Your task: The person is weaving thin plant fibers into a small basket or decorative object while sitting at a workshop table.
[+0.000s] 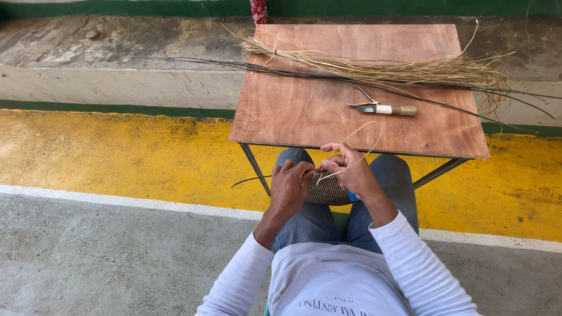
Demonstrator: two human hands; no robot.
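A small woven basket piece (325,191), dark and pale striped, rests on my lap between both hands. My left hand (289,186) grips its left edge, with a dark stem sticking out to the left. My right hand (351,169) pinches a thin pale fibre strand (367,140) that loops up over the table edge; a blue object shows under that hand's palm. On the wooden table (304,117) lie a bundle of pale straw fibres (398,69), long dark stems (328,75) and a knife (386,109) with a wrapped handle.
The table stands on thin metal legs (255,168) over a yellow-painted floor strip (117,152). Grey concrete lies near me, a concrete ledge (117,52) and green wall band behind. A red patterned object (259,10) stands at the table's far edge.
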